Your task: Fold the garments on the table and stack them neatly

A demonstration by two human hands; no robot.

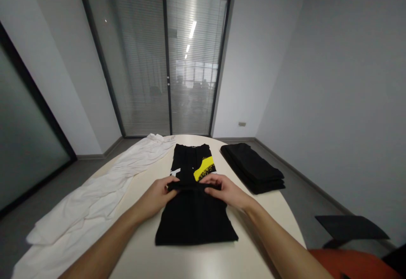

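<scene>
A black shirt [196,222] with a yellow and white print lies in a narrow folded strip in front of me. A raised fold runs across its middle. My left hand [163,194] pinches the left end of that fold, thumb below and fingers on top. On the right part of the same fold, my right hand [220,190] is closed in a similar pinch. The shirt's lower part lies flat toward me, and its printed part lies beyond my fingers. Some of the print is hidden behind the fold and my hands.
The shirt rests on a pale rounded table [187,262]. Rumpled white cloth [91,198] spreads along the left side. Folded black garments [253,167] are stacked at the right edge. An orange chair [352,264] with a black armrest [352,227] stands at lower right.
</scene>
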